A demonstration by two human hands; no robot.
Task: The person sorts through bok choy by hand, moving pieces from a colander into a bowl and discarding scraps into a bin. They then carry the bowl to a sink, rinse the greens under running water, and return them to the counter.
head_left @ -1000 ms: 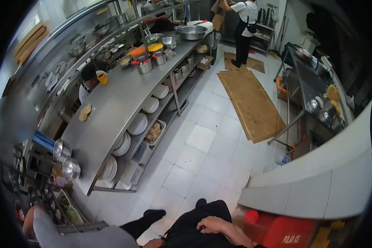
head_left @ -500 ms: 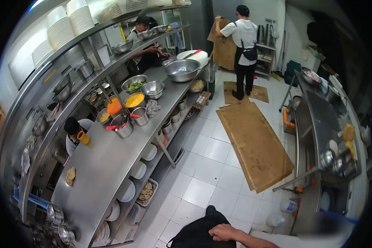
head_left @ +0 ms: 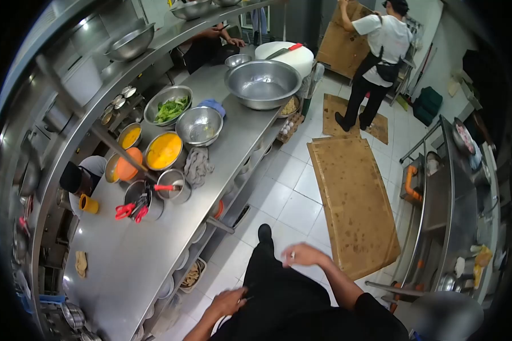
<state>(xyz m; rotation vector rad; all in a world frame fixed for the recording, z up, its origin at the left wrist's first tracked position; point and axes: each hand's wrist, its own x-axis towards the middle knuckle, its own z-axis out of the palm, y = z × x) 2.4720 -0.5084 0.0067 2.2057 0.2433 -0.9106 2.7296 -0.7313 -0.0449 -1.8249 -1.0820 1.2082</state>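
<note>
My left hand (head_left: 228, 301) hangs low by the front of my dark clothing, with its fingers loosely bent; I make out nothing held in it. Farther right, my right hand (head_left: 302, 254) is raised in front of my body above the tiled floor. Its fingers are slightly curled and apart, a little blurred, with nothing between them. One of my dark shoes (head_left: 265, 234) steps forward on the tiles. Neither hand touches the steel counter (head_left: 170, 250) on my left.
Stained cardboard sheets (head_left: 355, 204) lie on the floor ahead. A co-worker (head_left: 378, 62) stands at the back holding cardboard (head_left: 344, 42). The counter carries a large steel bowl (head_left: 263, 85), a bowl of greens (head_left: 169, 107) and red-handled tools (head_left: 132, 211). On the right stands a steel table (head_left: 438, 187).
My view has moved forward and tilted down. My left hand has come into view. My right hand has loosened from a fist. The co-worker's cardboard has swung out to the left.
</note>
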